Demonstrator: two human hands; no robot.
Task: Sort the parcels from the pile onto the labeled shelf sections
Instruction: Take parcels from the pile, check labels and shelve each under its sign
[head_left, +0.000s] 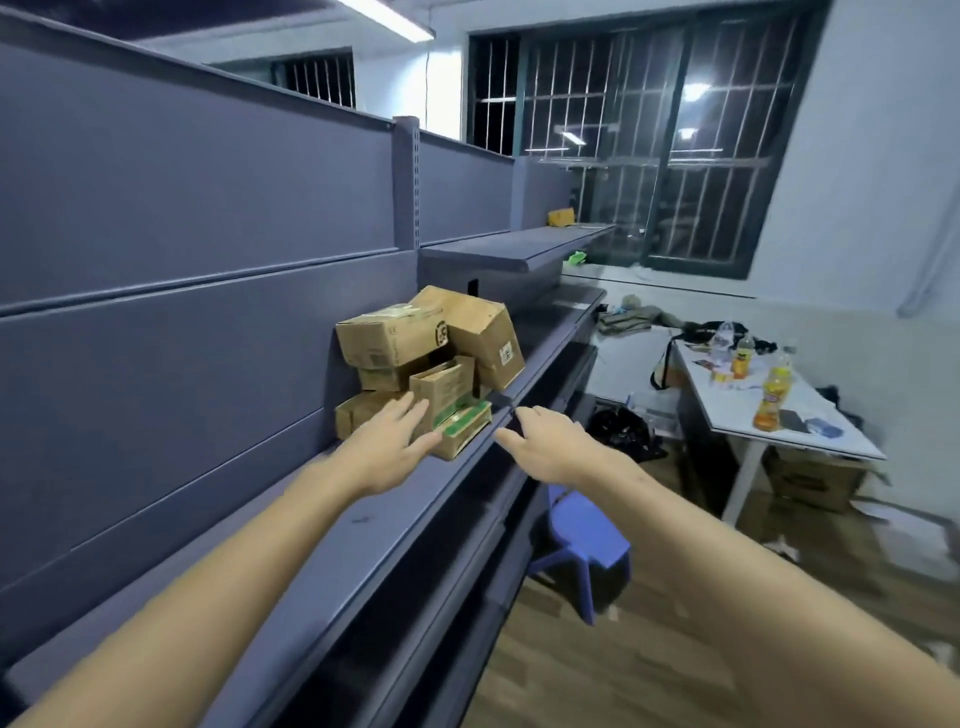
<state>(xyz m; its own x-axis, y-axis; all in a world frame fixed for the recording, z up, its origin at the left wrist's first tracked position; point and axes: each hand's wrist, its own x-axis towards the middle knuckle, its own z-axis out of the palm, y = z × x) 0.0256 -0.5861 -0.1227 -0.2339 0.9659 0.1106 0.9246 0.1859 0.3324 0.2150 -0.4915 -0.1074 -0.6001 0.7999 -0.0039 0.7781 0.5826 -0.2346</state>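
A pile of several brown cardboard parcels sits on the grey metal shelf, stacked against its back panel. A low parcel with green tape lies at the pile's front edge. My left hand is stretched out with straight fingers, its fingertips at the lowest parcel on the left. My right hand is spread open over the shelf's front lip, just right of the green-taped parcel, holding nothing. No shelf labels are readable.
A higher shelf runs on behind the pile, with a yellow item at its far end. A blue plastic stool stands on the wooden floor below. A white table with several bottles stands at the right, and barred windows fill the back wall.
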